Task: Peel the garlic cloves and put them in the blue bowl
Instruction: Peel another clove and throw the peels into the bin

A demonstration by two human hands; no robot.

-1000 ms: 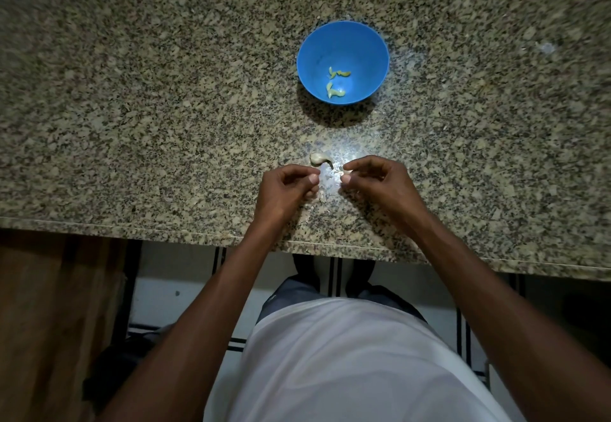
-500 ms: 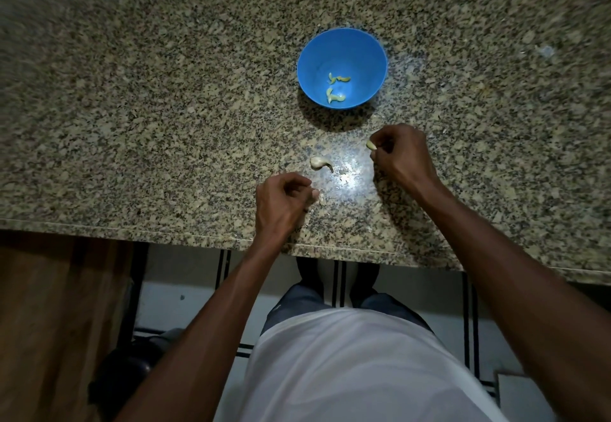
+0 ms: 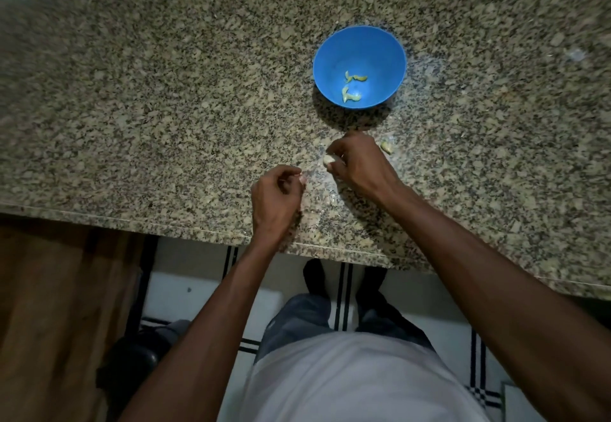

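Your right hand [image 3: 355,165] pinches a pale garlic clove [image 3: 328,160] for peeling; your left hand [image 3: 277,195] is curled, pinching what looks like a skin scrap, with the round blue plastic bowl [image 3: 390,58] just ahead for easy drops

Right hand [image 3: 358,164] curls over a pale garlic clove [image 3: 328,159], most of it tucked behind the fingers; left hand [image 3: 277,195] pinches something too small to name; a scrap [image 3: 386,147] past the right hand, skin or clove, can't say; desk [image 3: 132,107] runs off both sides, its far left blurred
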